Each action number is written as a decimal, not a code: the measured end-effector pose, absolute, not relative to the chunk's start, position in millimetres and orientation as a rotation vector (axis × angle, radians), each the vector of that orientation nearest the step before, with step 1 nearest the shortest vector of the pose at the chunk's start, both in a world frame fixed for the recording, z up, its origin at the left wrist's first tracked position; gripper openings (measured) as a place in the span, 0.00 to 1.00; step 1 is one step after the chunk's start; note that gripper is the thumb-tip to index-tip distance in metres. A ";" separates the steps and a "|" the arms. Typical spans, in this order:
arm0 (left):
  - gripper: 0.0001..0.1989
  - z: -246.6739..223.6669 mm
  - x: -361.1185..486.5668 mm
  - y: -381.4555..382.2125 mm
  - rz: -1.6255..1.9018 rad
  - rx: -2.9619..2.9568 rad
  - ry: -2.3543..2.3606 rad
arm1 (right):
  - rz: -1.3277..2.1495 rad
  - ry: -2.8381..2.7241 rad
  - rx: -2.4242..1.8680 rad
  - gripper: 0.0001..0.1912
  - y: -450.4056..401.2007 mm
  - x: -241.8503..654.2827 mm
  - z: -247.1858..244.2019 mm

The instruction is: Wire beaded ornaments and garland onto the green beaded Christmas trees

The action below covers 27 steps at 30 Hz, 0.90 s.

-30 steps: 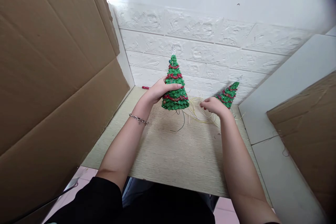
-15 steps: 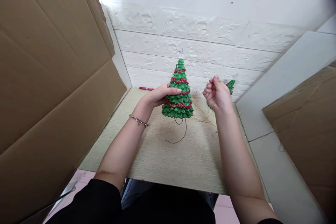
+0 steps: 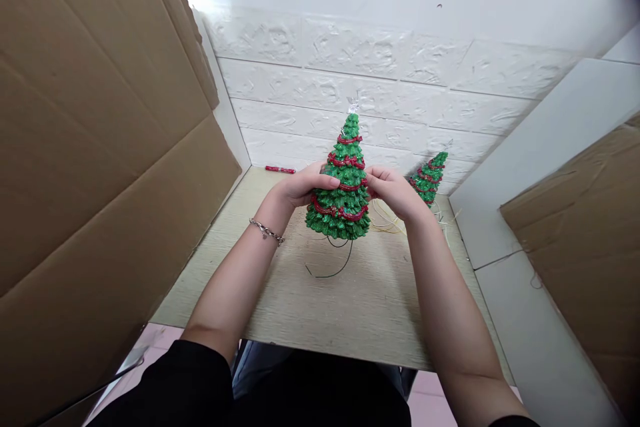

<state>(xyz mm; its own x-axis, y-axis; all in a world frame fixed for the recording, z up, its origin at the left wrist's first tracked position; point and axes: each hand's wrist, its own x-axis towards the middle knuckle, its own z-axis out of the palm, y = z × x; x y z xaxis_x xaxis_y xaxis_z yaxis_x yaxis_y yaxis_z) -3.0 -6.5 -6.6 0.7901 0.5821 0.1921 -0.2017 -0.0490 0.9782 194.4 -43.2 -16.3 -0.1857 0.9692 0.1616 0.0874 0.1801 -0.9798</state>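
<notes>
A green toy Christmas tree [image 3: 345, 200] with red garlands and a clear star on top is held up over the middle of the table. My left hand [image 3: 310, 185] is wrapped round its left side, thumb across the front. At its right edge, my right hand [image 3: 387, 188] has its fingers pinched, the fingertips partly behind the tree, so what they hold is hidden. A thin dark wire [image 3: 343, 267] hangs from the tree's base. Behind my right hand stands a second green tree [image 3: 429, 179] with red garlands.
A red pen-like stick [image 3: 280, 169] lies at the table's back left. Pale thin cords [image 3: 389, 220] are heaped behind the trees. Cardboard sheets [image 3: 100, 113] stand on the left and right, with a white brick-pattern wall [image 3: 350, 53] behind the table [image 3: 340, 310].
My right hand has moved left and down to the tree from the raised spot where it pulled a thin thread. The held tree has shifted and tilted slightly, and the second tree is now more exposed.
</notes>
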 end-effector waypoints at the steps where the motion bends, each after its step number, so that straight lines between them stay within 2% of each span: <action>1: 0.43 -6.8 -3.0 -6.5 0.644 1.492 0.315 | 1.173 -1.511 -1.075 0.24 -42.8 196.0 -16.9; 5: 0.40 -9.7 -4.0 -3.4 0.633 1.487 0.289 | 1.135 -1.477 -1.060 0.29 -39.3 200.4 -19.4; 8: 0.39 -11.5 -5.6 -0.7 0.623 1.476 0.260 | 1.133 -1.478 -1.095 0.29 -38.1 202.3 -20.7; 14: 0.39 -12.4 -5.8 -1.1 0.571 1.457 0.263 | 1.276 -1.636 -1.138 0.18 -40.8 204.2 -23.6; 17: 0.38 -13.6 -4.7 -1.7 0.560 1.452 0.275 | 1.311 -1.513 -1.104 0.13 -39.2 201.4 -25.4; 22: 0.36 -12.2 -3.2 -3.4 0.495 1.471 0.283 | 1.359 -1.314 -0.917 0.17 -34.3 193.1 -28.8; 27: 0.35 -8.6 -0.5 -6.2 0.417 1.510 0.310 | 1.235 -1.148 -0.871 0.20 -31.6 193.2 -28.3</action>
<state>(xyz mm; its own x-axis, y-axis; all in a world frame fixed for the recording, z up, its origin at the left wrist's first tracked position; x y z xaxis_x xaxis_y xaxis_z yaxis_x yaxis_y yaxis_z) -0.5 -6.2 -8.6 0.8914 0.4493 0.0590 -0.0724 0.0127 0.9973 193.2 -31.6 -28.3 -0.0426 0.9830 0.1785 -0.2492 0.1625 -0.9547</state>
